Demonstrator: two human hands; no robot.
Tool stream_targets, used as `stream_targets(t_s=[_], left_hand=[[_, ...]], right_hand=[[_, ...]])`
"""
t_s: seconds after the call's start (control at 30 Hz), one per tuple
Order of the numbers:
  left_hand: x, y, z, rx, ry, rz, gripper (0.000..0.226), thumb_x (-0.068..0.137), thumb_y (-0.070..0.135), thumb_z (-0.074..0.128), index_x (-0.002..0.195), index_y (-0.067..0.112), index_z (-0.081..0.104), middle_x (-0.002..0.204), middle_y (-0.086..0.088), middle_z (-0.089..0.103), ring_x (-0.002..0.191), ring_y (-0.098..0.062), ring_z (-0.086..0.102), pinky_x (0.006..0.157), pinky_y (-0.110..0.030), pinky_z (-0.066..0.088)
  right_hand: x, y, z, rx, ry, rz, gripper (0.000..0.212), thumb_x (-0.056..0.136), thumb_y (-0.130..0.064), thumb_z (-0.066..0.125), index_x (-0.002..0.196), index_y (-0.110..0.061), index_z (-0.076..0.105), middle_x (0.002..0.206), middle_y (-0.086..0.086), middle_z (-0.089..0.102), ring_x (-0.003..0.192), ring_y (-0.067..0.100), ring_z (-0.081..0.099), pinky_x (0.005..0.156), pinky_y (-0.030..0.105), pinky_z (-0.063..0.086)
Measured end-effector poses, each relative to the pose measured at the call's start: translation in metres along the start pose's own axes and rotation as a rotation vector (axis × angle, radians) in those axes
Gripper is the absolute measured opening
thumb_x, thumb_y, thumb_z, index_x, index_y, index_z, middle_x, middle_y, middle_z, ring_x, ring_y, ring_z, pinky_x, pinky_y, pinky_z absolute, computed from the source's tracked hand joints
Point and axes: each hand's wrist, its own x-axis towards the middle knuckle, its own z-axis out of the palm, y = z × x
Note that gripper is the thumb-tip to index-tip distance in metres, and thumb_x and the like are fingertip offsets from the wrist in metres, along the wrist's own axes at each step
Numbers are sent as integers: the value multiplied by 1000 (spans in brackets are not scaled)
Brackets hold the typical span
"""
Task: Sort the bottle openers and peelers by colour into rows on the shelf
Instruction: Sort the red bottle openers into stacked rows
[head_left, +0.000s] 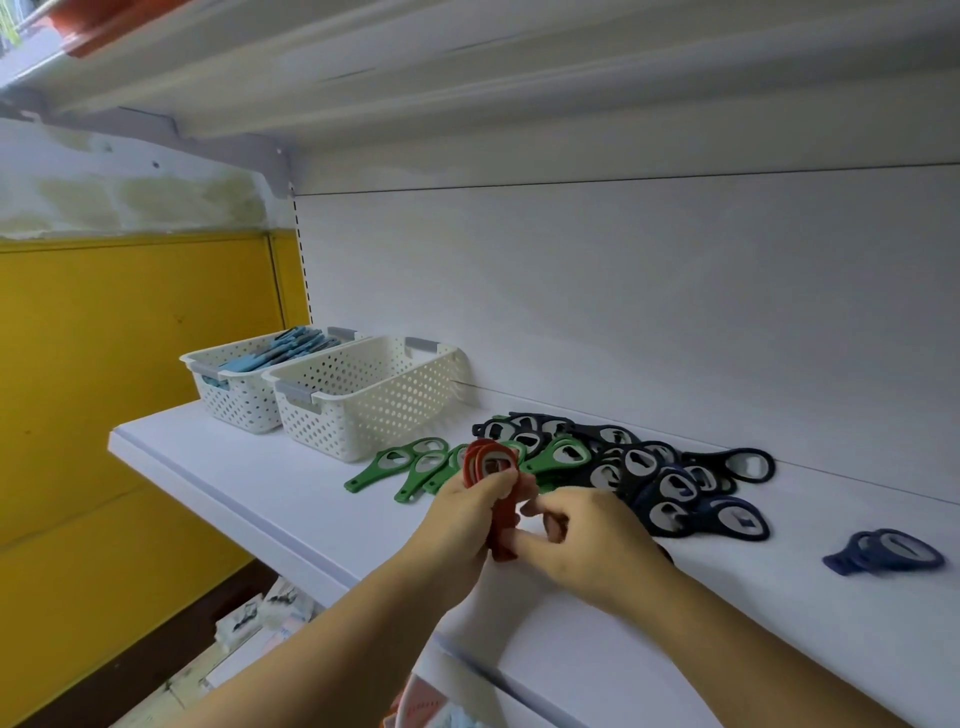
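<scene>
Fingers of my left hand (460, 525) are curled round a stack of red bottle openers (492, 464). I hold them upright above the front of the shelf (270, 499), with the round heads on top and the handles running down through my grip. My right hand (589, 543) meets it from the other side, knuckles bent. Its thumb and forefinger pinch the lower part of the same red stack, and the other fingers are tucked in under the palm. Both wrists hang just over the shelf's front edge.

Just behind the red heads, the green bottle openers (410, 467) lie flat on the white board, side by side, their handles pointing toward me and to the left. To the right of them, and touching them, is a loose heap of dark bottle openers (631, 462), black and navy mixed and overlapping, which reaches almost to the back wall. A small stack of blue bottle openers (885, 553) sits by itself further right, well apart from the heap.

To the left of the green ones stand two white perforated baskets with grey handles, touching each other. The nearer basket (374, 410) sits just beside the green heads. The far basket (236, 400) holds light-blue peelers (291, 349) leaning in a bunch. Past the shelf's left end is a yellow panel (130, 364).
</scene>
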Motion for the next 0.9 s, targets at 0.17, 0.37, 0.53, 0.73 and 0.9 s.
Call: stream_targets(t_s=[0.17, 0.37, 0.53, 0.73, 0.9], left_hand=[[-9, -8, 16, 48, 24, 88, 18, 94, 8, 53, 107, 17, 61, 99, -5, 72, 87, -18, 67, 85, -32, 51], [-16, -12, 26, 93, -8, 153, 19, 95, 11, 51, 102, 27, 56, 106, -2, 69, 83, -11, 61, 72, -21, 50], [-18, -7, 11, 261, -238, 118, 54, 77, 21, 65, 123, 33, 39, 113, -9, 61, 89, -16, 61, 73, -28, 52], [-19, 24, -14, 433, -463, 181, 86, 85, -4, 63, 141, 48, 24, 128, -17, 56, 109, -27, 61, 90, -30, 53], [-21, 23, -23, 553, -431, 317, 80, 75, -3, 72, 130, 46, 41, 129, -6, 57, 114, -11, 61, 98, -34, 49]], right_hand=[[-1, -10, 0, 61, -88, 94, 20, 75, -42, 67, 71, -24, 59, 59, -8, 45, 54, 8, 40, 50, 24, 31], [1, -4, 2, 225, -146, 124, 12, 75, -25, 68, 66, -24, 60, 64, -5, 64, 61, 10, 57, 62, 28, 48], [0, 4, -8, 532, -270, 96, 15, 84, -9, 64, 77, -21, 69, 68, -4, 69, 66, 5, 62, 67, 20, 51], [-3, 4, -16, 560, -406, 67, 15, 88, -4, 62, 75, -10, 65, 66, -4, 67, 58, 1, 59, 58, 10, 43], [-7, -4, -14, 494, -432, 37, 18, 87, -7, 64, 74, -19, 66, 64, -10, 68, 60, -1, 60, 60, 9, 41]])
